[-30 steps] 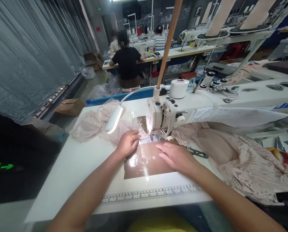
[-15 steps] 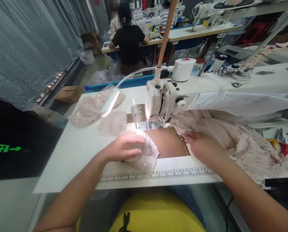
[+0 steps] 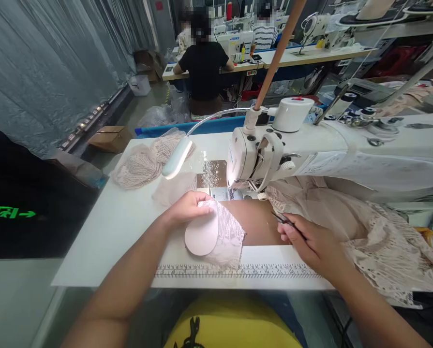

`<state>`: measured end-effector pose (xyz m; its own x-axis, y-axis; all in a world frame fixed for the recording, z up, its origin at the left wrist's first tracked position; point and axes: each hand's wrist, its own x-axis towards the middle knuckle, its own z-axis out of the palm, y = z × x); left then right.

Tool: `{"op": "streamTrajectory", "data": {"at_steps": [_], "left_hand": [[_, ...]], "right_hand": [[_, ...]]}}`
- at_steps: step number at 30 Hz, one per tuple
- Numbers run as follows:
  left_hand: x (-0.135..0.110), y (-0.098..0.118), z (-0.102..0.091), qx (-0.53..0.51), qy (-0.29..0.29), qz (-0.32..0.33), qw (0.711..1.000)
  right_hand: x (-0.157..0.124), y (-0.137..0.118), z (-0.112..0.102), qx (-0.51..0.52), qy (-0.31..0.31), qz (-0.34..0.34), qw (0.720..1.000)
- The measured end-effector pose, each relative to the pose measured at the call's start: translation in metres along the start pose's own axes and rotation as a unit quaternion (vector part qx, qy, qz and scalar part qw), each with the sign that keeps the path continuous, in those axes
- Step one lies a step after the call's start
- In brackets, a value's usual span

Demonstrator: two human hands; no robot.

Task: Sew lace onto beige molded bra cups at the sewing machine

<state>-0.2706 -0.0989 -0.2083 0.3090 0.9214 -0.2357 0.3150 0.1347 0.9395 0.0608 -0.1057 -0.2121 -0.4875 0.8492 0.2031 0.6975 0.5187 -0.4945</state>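
Observation:
My left hand (image 3: 191,207) pinches the top of a pale, rounded flat pad (image 3: 201,235) between thumb and fingers. Under and beside the pad lies a piece of white lace (image 3: 231,231) with a pointed, scalloped right side, spread on the table in front of the needle area. In my right hand (image 3: 303,236) is a pair of dark metal thread snips (image 3: 284,220), pointing left above the brown plate (image 3: 261,220). The sewing machine head (image 3: 250,154) stands just behind both hands, its presser foot near the lace.
Beige lace garment fabric (image 3: 361,232) is heaped at the right. Beige lace pieces (image 3: 143,166) lie at the back left, under a lamp (image 3: 177,157) on a bendable neck. A printed ruler (image 3: 260,271) runs along the front edge. A co-worker in black (image 3: 203,72) sits beyond.
My left hand, earlier over the lace, now grips the pad's upper edge, and the pad shows. My right hand has lifted the snips off the plate by the garment. The view has shifted slightly.

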Motion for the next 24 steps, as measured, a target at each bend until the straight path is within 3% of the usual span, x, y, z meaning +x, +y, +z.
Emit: {"op": "streamTrajectory", "data": {"at_steps": [6, 11, 18, 24], "left_hand": [[-0.006, 0.005, 0.007, -0.083, -0.035, -0.017, 0.996], [-0.008, 0.004, 0.011, -0.102, -0.045, 0.013, 0.994], [-0.009, 0.0, 0.012, -0.13, -0.048, 0.03, 0.99], [-0.007, -0.006, 0.017, -0.148, -0.054, 0.016, 0.987]], "right_hand": [[0.041, -0.039, 0.024, 0.146, -0.099, -0.011, 0.984], [0.067, -0.052, 0.035, 0.217, -0.118, -0.041, 0.968], [0.072, -0.057, 0.037, 0.28, -0.124, 0.011, 0.952], [0.074, -0.067, 0.042, 0.287, -0.143, 0.001, 0.947]]}}
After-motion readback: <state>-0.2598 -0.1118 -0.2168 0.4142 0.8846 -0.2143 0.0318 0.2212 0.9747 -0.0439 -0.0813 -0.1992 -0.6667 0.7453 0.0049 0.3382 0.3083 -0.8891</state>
